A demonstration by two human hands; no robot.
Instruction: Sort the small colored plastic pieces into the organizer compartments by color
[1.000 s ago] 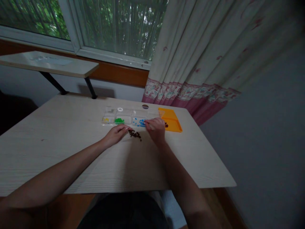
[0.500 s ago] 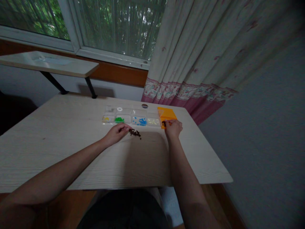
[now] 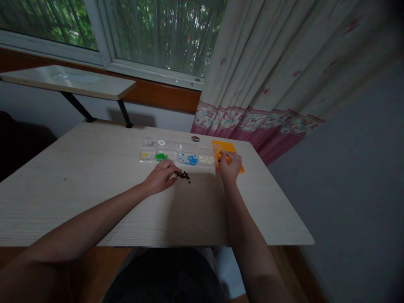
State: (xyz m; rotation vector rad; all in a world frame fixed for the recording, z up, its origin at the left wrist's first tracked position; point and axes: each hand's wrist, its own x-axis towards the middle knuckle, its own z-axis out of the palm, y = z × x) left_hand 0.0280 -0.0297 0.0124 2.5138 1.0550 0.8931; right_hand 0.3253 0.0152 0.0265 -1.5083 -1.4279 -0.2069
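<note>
A small heap of dark brown beads (image 3: 183, 175) lies on the pale wooden table (image 3: 94, 185). My left hand (image 3: 160, 177) rests on the table beside it, fingers curled, fingertips touching the heap's left edge. My right hand (image 3: 230, 165) lies over the front part of an orange tray (image 3: 223, 147), fingers bent down onto it; whether they hold anything is hidden. Between the hands, further back, stands a clear compartment box (image 3: 176, 152) with yellow, green, blue and pale beads in separate cells.
A small dark round object (image 3: 195, 138) sits at the table's far edge. A second tabletop on black legs (image 3: 69, 82) stands behind left, under the window. A curtain (image 3: 271, 71) hangs at the right. The table's right edge drops off near the wall.
My right hand has gone from the bead heap rightwards to the orange tray and stays there. My left hand has crept closer to the heap.
</note>
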